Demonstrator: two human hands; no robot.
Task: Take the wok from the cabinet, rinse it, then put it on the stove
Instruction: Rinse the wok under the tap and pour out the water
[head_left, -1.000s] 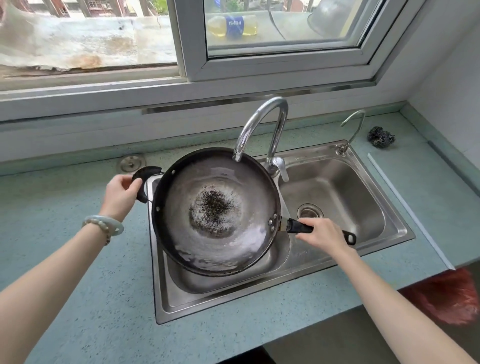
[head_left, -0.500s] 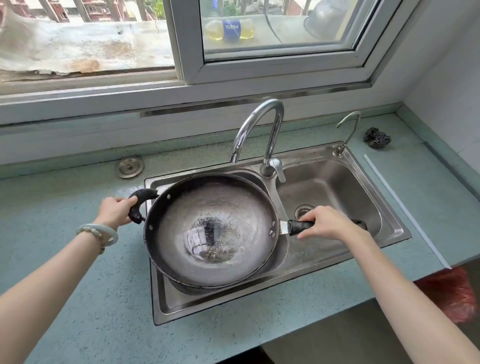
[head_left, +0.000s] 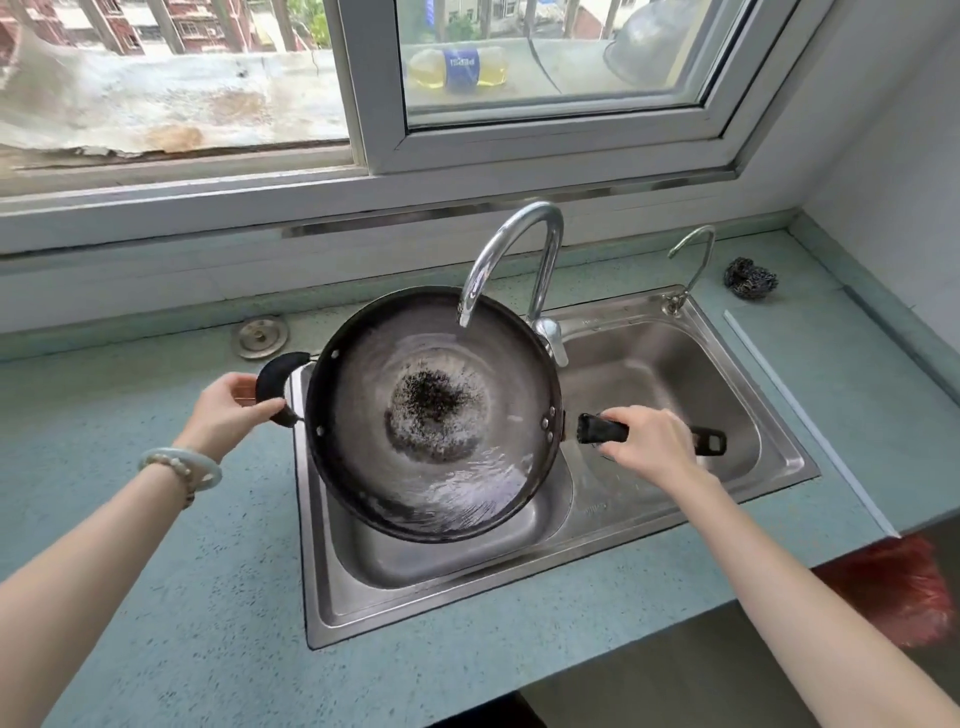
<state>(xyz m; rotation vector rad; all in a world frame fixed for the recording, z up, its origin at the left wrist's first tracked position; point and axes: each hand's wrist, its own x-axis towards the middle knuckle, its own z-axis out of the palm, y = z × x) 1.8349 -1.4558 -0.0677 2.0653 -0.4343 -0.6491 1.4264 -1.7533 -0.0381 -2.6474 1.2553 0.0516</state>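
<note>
A dark round wok with a blackened patch in its middle hangs tilted over the left basin of the steel sink, its near rim lower. Water pools and ripples along its near lower side. My left hand grips the short black loop handle on the wok's left. My right hand is closed around the long black handle on its right. The spout of the curved faucet ends just above the wok's far rim.
A second thin tap stands at the sink's back right corner, with a steel scourer beside it on the green counter. A round metal cap lies left of the sink. A red bag hangs below the counter's right end.
The wok rocked toward me and down half a second ago, then back up under the faucet; the water has run from the middle to the near side. Both hands kept their grips.
</note>
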